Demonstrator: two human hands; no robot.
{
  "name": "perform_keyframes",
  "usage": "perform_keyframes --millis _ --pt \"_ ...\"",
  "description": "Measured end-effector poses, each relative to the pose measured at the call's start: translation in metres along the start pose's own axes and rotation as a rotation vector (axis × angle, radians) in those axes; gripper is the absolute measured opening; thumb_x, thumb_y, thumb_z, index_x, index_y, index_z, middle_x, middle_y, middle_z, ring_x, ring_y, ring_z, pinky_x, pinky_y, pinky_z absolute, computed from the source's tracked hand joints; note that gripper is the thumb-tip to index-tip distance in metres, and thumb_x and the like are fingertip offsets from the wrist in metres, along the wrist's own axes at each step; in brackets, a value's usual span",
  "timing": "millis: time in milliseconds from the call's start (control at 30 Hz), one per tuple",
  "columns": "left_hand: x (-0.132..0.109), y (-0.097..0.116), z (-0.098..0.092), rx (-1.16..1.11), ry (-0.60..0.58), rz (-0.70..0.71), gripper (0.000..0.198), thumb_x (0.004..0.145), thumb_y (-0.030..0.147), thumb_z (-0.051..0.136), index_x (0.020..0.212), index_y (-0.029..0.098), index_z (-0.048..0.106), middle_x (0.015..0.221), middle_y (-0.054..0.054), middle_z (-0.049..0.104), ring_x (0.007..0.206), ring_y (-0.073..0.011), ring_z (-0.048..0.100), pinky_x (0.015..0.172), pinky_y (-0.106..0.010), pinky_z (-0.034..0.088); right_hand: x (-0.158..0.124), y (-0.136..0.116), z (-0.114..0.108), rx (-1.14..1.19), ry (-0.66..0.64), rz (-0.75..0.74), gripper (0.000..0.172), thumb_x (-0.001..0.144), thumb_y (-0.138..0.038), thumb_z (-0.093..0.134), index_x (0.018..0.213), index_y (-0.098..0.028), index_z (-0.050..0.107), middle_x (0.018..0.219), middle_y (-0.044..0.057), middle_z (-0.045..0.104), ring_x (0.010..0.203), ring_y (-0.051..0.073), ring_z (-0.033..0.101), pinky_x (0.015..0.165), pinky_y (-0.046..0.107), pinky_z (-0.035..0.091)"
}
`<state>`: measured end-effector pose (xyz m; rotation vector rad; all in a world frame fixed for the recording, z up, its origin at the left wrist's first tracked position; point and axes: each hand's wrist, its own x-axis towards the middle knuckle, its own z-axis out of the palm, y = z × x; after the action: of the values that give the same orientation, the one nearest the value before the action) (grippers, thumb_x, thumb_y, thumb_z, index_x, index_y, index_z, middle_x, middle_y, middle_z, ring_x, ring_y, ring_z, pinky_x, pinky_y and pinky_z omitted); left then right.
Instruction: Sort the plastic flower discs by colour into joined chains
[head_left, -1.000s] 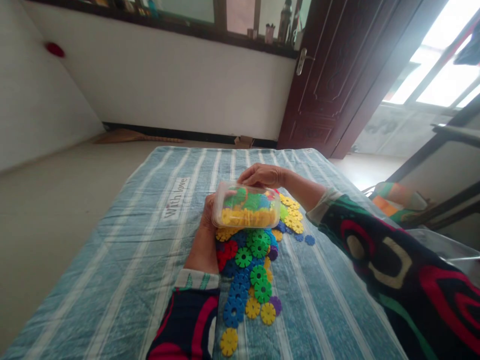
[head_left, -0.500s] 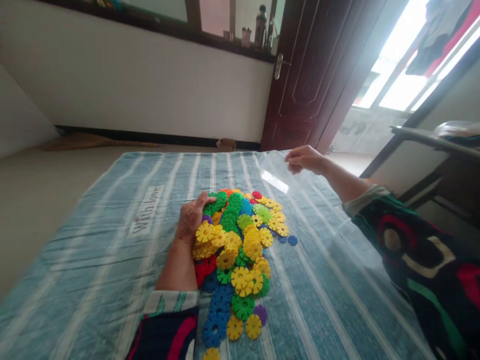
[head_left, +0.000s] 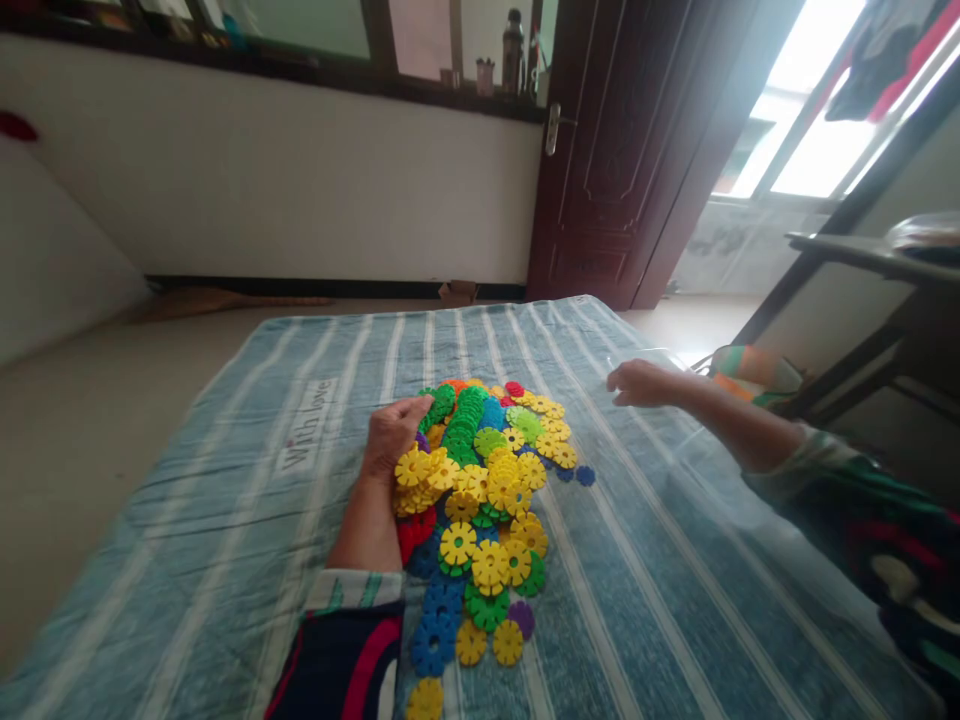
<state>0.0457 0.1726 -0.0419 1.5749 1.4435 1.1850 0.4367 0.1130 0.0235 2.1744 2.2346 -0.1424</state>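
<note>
A heap of plastic snowflake building discs [head_left: 491,565] in yellow, green, blue, red and purple lies on the striped cloth [head_left: 247,560]. My left hand [head_left: 391,430] is closed at the heap's upper left, its thumb side against green discs [head_left: 439,402]; some of its fingers are hidden. To the right of the heap, my right hand [head_left: 641,384] is raised and closed on a clear plastic container [head_left: 660,353]. The container is see-through and blurred, and its full shape is hard to make out.
Beyond the cloth stand a white wall [head_left: 300,190] and a dark red door [head_left: 622,150]. A dark rack [head_left: 877,255] is at the right, with a striped colourful object [head_left: 757,370] by it. A small cardboard box [head_left: 458,291] is on the floor.
My right hand has moved right and lower, away from the heap, with the clear plastic container. My left hand stays against the heap; some yellow discs in the middle have shifted.
</note>
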Motion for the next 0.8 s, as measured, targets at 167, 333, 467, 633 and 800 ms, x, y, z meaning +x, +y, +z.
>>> perform_keyframes --millis 167,333,467,633,800 --pt "-0.001 0.000 -0.001 0.093 0.028 0.014 0.034 0.072 0.046 0.060 0.078 0.015 0.073 0.082 -0.002 0.074 0.092 -0.0252 0.066 0.087 -0.030 0.048 0.013 -0.087 0.031 0.466 0.062 -0.107 0.050 0.077 -0.043 0.069 0.122 -0.020 0.065 0.117 0.011 0.068 0.100 0.024 0.064 0.087 0.033 0.047" --pt "-0.012 -0.003 -0.022 0.131 0.030 -0.002 0.044 0.074 0.054 0.058 0.087 0.015 0.072 0.088 -0.004 0.074 0.096 -0.0253 0.066 0.087 -0.030 0.048 0.010 -0.118 0.083 0.634 0.281 0.217 0.064 0.083 -0.054 0.057 0.132 -0.013 0.054 0.130 0.015 0.059 0.119 0.028 0.055 0.099 0.038 0.042" --pt "-0.032 0.000 -0.031 0.150 -0.033 -0.036 0.061 0.071 0.061 0.062 0.109 0.013 0.066 0.110 -0.012 0.071 0.109 -0.0279 0.063 0.091 -0.033 0.048 0.005 -0.136 0.102 0.813 0.380 0.247 0.050 0.084 -0.048 0.053 0.123 -0.017 0.060 0.121 0.010 0.063 0.110 0.023 0.060 0.097 0.035 0.043" --pt "-0.044 0.013 -0.011 0.278 -0.123 -0.030 0.082 0.062 0.056 0.075 0.128 0.014 0.054 0.138 -0.019 0.054 0.130 -0.0337 0.048 0.107 -0.041 0.036 0.011 -0.169 0.096 0.993 0.376 0.211 0.054 0.081 -0.055 0.054 0.119 -0.018 0.061 0.117 0.010 0.065 0.113 0.026 0.058 0.099 0.040 0.042" --pt "-0.038 0.022 0.014 0.321 -0.145 0.014 0.092 0.051 0.053 0.083 0.130 0.015 0.053 0.141 -0.021 0.050 0.133 -0.0377 0.042 0.111 -0.045 0.030 0.025 -0.187 0.094 1.205 0.288 0.201 0.066 0.075 -0.061 0.057 0.125 -0.017 0.057 0.121 0.012 0.062 0.116 0.028 0.056 0.097 0.040 0.045"
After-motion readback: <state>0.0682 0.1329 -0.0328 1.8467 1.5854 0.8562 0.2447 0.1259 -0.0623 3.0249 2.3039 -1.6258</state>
